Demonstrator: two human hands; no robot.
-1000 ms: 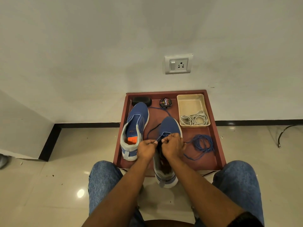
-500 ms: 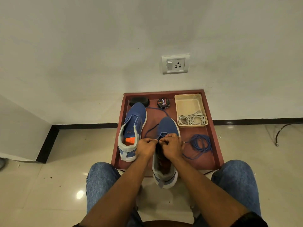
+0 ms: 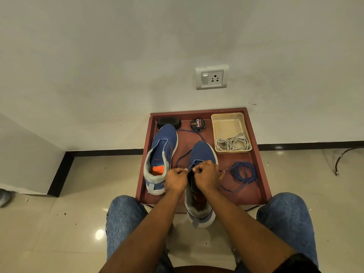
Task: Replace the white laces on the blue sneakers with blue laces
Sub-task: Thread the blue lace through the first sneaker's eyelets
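On the tray (image 3: 262,170), one sneaker (image 3: 163,152) lies left, another (image 3: 202,152) at the near middle. A tin (image 3: 197,124) sits far; a basket (image 3: 229,125) far right holds laces (image 3: 232,143). A lace coil (image 3: 243,172) lies near right.

Near sneaker's (image 3: 201,152) eyelets hidden under both hands; polish tin's (image 3: 198,124) small print illegible.

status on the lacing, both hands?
Left hand and right hand both pinching blue lace at near sneaker. Far sneaker unlaced. Nothing in the way.
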